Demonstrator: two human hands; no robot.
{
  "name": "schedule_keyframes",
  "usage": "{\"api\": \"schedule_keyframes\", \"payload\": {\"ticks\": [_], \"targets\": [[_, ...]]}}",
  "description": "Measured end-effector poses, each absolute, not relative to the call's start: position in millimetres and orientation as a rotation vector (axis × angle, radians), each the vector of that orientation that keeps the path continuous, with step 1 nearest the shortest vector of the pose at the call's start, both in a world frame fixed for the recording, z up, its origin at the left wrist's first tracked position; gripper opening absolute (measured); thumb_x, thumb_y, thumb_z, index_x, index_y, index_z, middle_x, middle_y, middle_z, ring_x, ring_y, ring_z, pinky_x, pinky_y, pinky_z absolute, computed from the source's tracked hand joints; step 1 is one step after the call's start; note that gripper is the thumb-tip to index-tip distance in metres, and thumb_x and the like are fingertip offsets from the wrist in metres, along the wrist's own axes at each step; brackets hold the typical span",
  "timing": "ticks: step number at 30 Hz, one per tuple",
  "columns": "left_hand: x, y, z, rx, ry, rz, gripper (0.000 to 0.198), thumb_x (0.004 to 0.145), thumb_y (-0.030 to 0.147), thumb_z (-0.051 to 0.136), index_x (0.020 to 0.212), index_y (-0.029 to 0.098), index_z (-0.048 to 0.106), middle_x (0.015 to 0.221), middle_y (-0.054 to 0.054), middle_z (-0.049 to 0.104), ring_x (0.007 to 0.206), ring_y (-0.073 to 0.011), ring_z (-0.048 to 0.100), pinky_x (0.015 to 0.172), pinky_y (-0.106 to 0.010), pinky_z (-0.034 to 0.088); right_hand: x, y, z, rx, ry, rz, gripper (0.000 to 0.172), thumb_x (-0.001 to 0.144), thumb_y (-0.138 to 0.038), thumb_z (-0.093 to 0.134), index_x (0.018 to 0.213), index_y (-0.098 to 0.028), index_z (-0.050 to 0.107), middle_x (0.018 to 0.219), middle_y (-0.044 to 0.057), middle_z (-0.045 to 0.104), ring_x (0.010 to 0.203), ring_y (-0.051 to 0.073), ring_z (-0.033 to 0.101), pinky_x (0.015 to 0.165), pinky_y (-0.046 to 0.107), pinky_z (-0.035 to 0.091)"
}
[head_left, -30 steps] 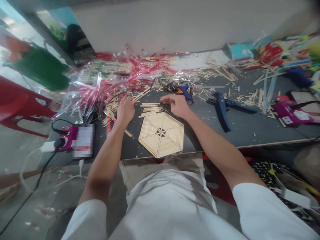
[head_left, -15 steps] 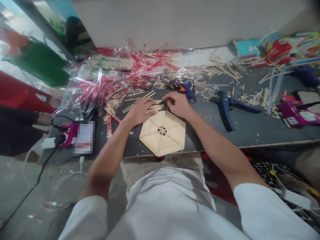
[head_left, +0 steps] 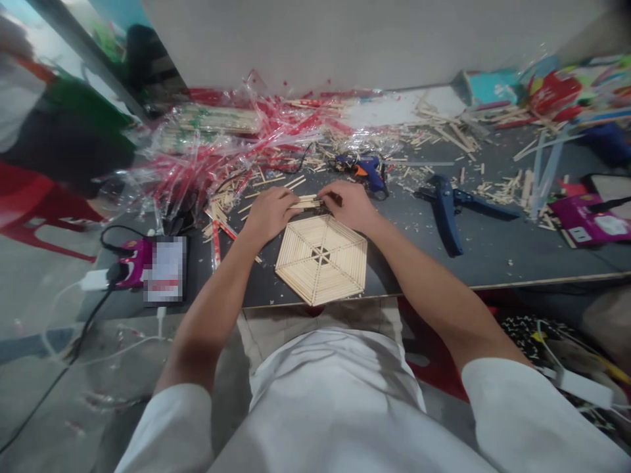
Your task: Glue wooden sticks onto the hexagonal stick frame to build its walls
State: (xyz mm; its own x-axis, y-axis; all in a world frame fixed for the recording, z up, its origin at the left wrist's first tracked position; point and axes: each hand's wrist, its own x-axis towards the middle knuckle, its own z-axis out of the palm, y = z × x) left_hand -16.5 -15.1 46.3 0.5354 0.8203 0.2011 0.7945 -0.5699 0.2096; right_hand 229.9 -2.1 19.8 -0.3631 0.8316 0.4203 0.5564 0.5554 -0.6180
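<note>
A hexagonal panel of pale wooden sticks (head_left: 340,263) lies flat near the table's front edge, with a small star-shaped gap at its centre. Just beyond its far edge, a small bundle of wooden sticks (head_left: 306,202) lies crosswise between my two hands. My left hand (head_left: 270,213) is closed on the bundle's left end, thumb toward me. At the other end, my right hand (head_left: 348,202) has its fingers curled in a pinch on the sticks; its fingertips are partly hidden. Behind my right hand rests a blue glue gun (head_left: 372,172) with an orange trigger.
Blue cutters (head_left: 446,217) lie to the right. Crumpled plastic wrappers (head_left: 197,164) and stick offcuts (head_left: 424,141) cover the table's back. A phone (head_left: 165,269) and a purple power strip (head_left: 135,263) with cables sit at left. A person stands beyond a red stool (head_left: 39,203).
My left hand has shifted slightly, its thumb drawing back from the panel toward the stick bundle. My right hand stays almost in place. The person at the far left has moved.
</note>
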Motion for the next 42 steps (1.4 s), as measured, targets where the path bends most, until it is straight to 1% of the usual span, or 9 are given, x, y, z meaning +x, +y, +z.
{"api": "schedule_keyframes", "payload": {"ticks": [5, 10, 16, 22, 28, 30, 35, 38, 42], "targets": [[-16, -17, 49, 2.706, 1.463, 0.495, 0.032, 0.105, 0.042, 0.056, 0.109, 0.019, 0.078, 0.116, -0.011, 0.077, 0.111, -0.0292, 0.069, 0.097, -0.041, 0.053, 231, -2, 22, -1.115, -2.065, 0.468, 0.021, 0.094, -0.017, 0.057, 0.098, -0.020, 0.077, 0.097, 0.008, 0.079, 0.082, 0.021, 0.067, 0.080, 0.036, 0.053], [-19, -14, 45, 2.756, 1.454, 0.523, 0.034, 0.106, 0.042, 0.054, 0.107, 0.019, 0.079, 0.109, -0.011, 0.079, 0.106, -0.0282, 0.071, 0.091, -0.040, 0.054, 231, -2, 22, -1.113, -2.088, 0.440, 0.020, 0.093, -0.015, 0.057, 0.097, -0.019, 0.077, 0.096, 0.008, 0.078, 0.080, 0.020, 0.067, 0.081, 0.036, 0.053], [-19, -12, 40, 2.741, 1.390, 0.688, 0.036, 0.108, 0.040, 0.051, 0.105, 0.021, 0.081, 0.103, -0.009, 0.082, 0.097, -0.0241, 0.072, 0.085, -0.037, 0.054, 230, -2, 23, -1.052, -2.080, 0.446, 0.018, 0.094, -0.020, 0.058, 0.099, -0.017, 0.076, 0.088, 0.008, 0.074, 0.074, 0.018, 0.063, 0.074, 0.034, 0.050], [-15, -14, 40, 2.749, 1.291, 0.860, 0.034, 0.108, 0.038, 0.051, 0.103, 0.020, 0.080, 0.102, -0.008, 0.081, 0.095, -0.0224, 0.071, 0.084, -0.035, 0.052, 226, -5, 24, -0.931, -2.102, 0.606, 0.020, 0.090, -0.025, 0.067, 0.107, -0.019, 0.075, 0.089, 0.004, 0.074, 0.070, 0.014, 0.060, 0.069, 0.030, 0.048], [-13, -15, 40, 2.753, 1.300, 0.889, 0.034, 0.109, 0.035, 0.050, 0.098, 0.017, 0.077, 0.094, -0.009, 0.079, 0.090, -0.0215, 0.071, 0.082, -0.034, 0.053, 223, -7, 25, -0.917, -2.034, 0.582, 0.018, 0.095, -0.032, 0.066, 0.101, -0.019, 0.077, 0.084, 0.004, 0.075, 0.070, 0.015, 0.061, 0.070, 0.030, 0.048], [-12, -16, 42, 2.747, 1.281, 0.887, 0.036, 0.109, 0.037, 0.049, 0.101, 0.017, 0.077, 0.097, -0.009, 0.080, 0.092, -0.0218, 0.072, 0.084, -0.034, 0.054, 223, -8, 25, -0.925, -2.000, 0.561, 0.020, 0.096, -0.033, 0.066, 0.103, -0.019, 0.078, 0.083, 0.003, 0.076, 0.070, 0.016, 0.062, 0.070, 0.031, 0.049], [-11, -18, 43, 2.706, 1.253, 0.795, 0.034, 0.108, 0.041, 0.053, 0.120, 0.018, 0.074, 0.106, -0.011, 0.080, 0.101, -0.0237, 0.073, 0.091, -0.036, 0.055, 224, -11, 27, -0.937, -1.952, 0.542, 0.025, 0.100, -0.037, 0.062, 0.106, -0.021, 0.080, 0.090, 0.004, 0.081, 0.074, 0.018, 0.069, 0.071, 0.031, 0.051], [-10, -17, 42, 2.701, 1.263, 0.751, 0.032, 0.108, 0.038, 0.052, 0.117, 0.018, 0.075, 0.107, -0.011, 0.080, 0.103, -0.0238, 0.073, 0.093, -0.038, 0.055, 223, -12, 27, -0.948, -1.947, 0.544, 0.027, 0.102, -0.037, 0.058, 0.109, -0.023, 0.081, 0.097, 0.005, 0.083, 0.081, 0.019, 0.074, 0.076, 0.033, 0.055], [-10, -16, 43, 2.671, 1.313, 0.741, 0.031, 0.108, 0.036, 0.052, 0.113, 0.018, 0.077, 0.105, -0.011, 0.080, 0.103, -0.0248, 0.073, 0.094, -0.039, 0.055, 224, -11, 28, -0.963, -1.903, 0.531, 0.031, 0.103, -0.034, 0.054, 0.109, -0.020, 0.081, 0.094, 0.006, 0.083, 0.071, 0.017, 0.072, 0.069, 0.032, 0.056]]}}
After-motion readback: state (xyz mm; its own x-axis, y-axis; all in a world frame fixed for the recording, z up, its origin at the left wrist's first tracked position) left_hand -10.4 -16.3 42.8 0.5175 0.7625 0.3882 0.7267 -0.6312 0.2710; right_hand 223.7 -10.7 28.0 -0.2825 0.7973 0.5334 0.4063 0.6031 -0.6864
